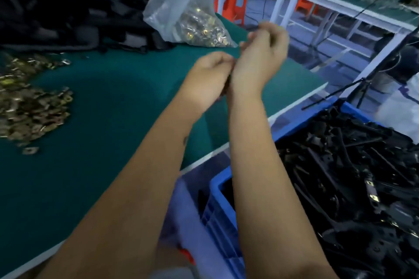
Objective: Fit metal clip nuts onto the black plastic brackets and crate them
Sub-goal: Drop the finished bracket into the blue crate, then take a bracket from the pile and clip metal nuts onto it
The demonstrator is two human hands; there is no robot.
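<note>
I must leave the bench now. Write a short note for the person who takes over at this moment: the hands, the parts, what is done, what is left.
Hands: left hand and right hand are raised together over the green table, fingers curled round a small dark part between them; motion blur hides what it is.
Parts: loose clip nuts lie on the table at left, more in the clear bag behind. Unfitted black brackets are piled at the far left.
Done: the blue crate at right already holds many brackets, at least one with a clip showing.
Left: finish this piece, crate it, continue with the pile.
</note>
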